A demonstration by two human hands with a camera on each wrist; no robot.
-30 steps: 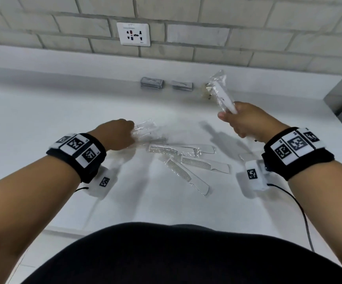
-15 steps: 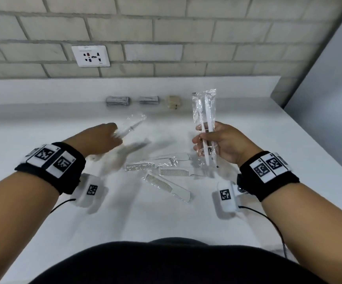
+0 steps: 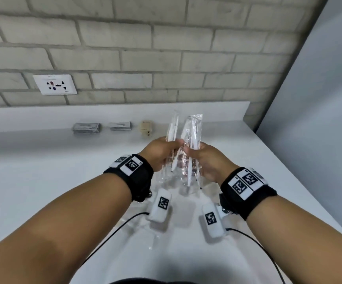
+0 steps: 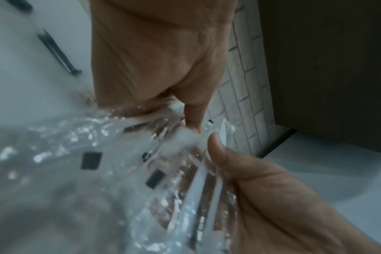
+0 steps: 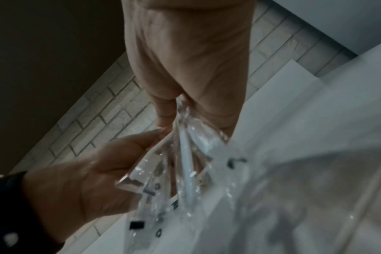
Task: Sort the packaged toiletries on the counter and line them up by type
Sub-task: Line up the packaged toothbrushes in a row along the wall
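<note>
Both hands are raised above the white counter and meet in the middle of the head view. My left hand pinches one clear-wrapped white toothbrush packet, held upright. Right beside it my right hand grips a bundle of like toothbrush packets, also upright. The two lots touch at the fingers. In the left wrist view the left hand's thumb presses on the crinkled wrapping. The right wrist view shows the right hand's fingers curled on the clear packets.
Along the back ledge lie two stacks of grey sachets and a beige soap. A wall socket sits on the brick wall. A grey wall bounds the counter's right. A clear wrapper shows under my forearms.
My left hand has lifted a packet off the counter and brought it rightward against the bundle in my right hand. The combs have passed out of sight under my arms.
</note>
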